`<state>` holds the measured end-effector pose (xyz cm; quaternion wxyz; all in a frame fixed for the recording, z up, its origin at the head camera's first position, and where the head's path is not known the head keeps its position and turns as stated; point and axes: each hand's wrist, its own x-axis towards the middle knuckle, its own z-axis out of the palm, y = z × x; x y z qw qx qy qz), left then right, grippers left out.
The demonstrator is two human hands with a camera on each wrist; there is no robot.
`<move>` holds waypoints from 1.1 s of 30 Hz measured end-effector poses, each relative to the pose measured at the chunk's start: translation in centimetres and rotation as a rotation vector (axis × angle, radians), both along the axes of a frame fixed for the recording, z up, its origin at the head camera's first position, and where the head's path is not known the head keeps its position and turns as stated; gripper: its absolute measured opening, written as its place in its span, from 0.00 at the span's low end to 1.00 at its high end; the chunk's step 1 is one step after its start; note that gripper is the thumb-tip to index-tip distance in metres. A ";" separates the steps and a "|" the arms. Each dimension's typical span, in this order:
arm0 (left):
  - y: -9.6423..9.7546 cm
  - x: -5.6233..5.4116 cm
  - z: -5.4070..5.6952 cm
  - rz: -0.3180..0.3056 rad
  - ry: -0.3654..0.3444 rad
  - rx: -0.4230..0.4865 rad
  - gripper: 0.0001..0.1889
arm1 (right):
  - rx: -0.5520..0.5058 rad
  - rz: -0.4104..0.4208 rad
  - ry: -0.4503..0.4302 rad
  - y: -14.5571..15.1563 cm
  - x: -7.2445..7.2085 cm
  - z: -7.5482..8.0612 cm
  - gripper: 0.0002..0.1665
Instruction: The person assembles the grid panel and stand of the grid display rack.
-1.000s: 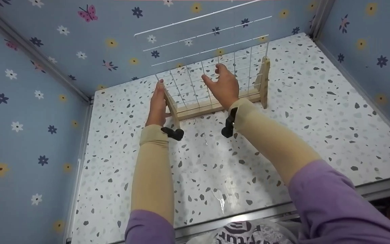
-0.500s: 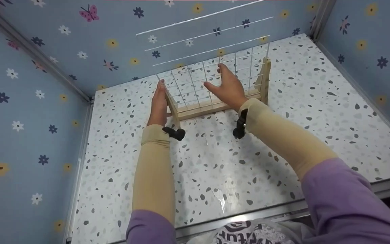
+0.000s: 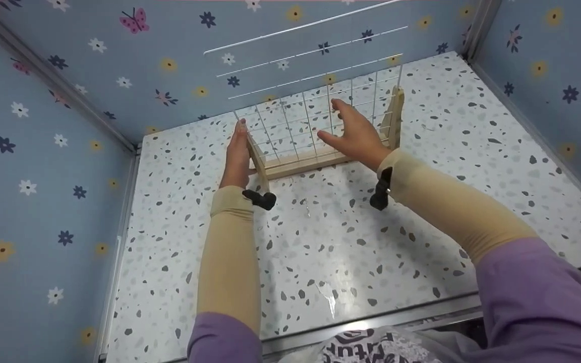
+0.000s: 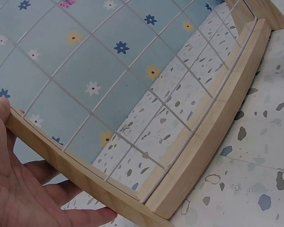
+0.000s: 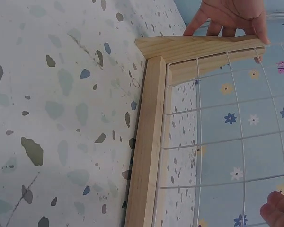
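A wire grid rack stands on the speckled table, its white wire grid (image 5: 241, 137) set in a wooden base bar (image 3: 303, 165) between two wooden side pieces. My left hand (image 3: 235, 159) holds the left side piece (image 4: 85, 176), thumb at its upper end and fingers spread along its outer face. My right hand (image 3: 360, 135) is in front of the grid, right of its middle, fingers and thumb apart and holding nothing. In the right wrist view, only some fingertips (image 5: 277, 208) of it show at the lower right. The right side piece (image 3: 396, 116) is untouched.
The speckled table (image 3: 321, 252) has a metal front edge (image 3: 366, 325). Blue walls (image 3: 68, 176) printed with flowers enclose it at the left, back and right. The rack's upper wires overlap the back wall in the head view.
My right hand has moved to the right and slightly toward me along the grid, its fingers spread. The left hand and the rack have stayed in place.
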<state>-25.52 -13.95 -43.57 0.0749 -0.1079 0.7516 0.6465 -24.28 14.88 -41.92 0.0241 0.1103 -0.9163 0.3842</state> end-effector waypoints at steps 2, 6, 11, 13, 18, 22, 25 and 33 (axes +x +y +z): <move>0.0 0.0 0.0 -0.002 0.001 -0.001 0.31 | -0.002 -0.004 0.013 0.6 0.0 0.0 0.52; 0.0 0.0 0.1 -0.011 0.006 -0.013 0.31 | -0.028 -0.015 0.028 1.7 0.0 0.0 0.49; -0.2 0.0 0.3 -0.027 0.018 -0.071 0.30 | -0.041 -0.010 0.073 3.0 0.2 0.3 0.45; -0.3 0.0 0.4 -0.030 0.036 -0.102 0.30 | -0.048 -0.007 0.094 3.6 0.3 0.6 0.43; -0.5 -0.2 0.7 -0.021 0.074 -0.178 0.31 | -0.051 -0.021 0.154 5.3 0.6 1.4 0.40; -0.6 -0.3 0.9 -0.005 0.066 -0.243 0.31 | -0.058 -0.056 0.196 6.6 0.8 2.1 0.37; -0.6 -0.2 1.2 -0.008 0.049 -0.308 0.31 | -0.065 -0.090 0.209 7.5 0.8 2.5 0.35; -0.2 0.4 2.2 -0.060 0.063 -0.550 0.31 | -0.075 -0.174 0.199 10.3 1.1 3.0 0.34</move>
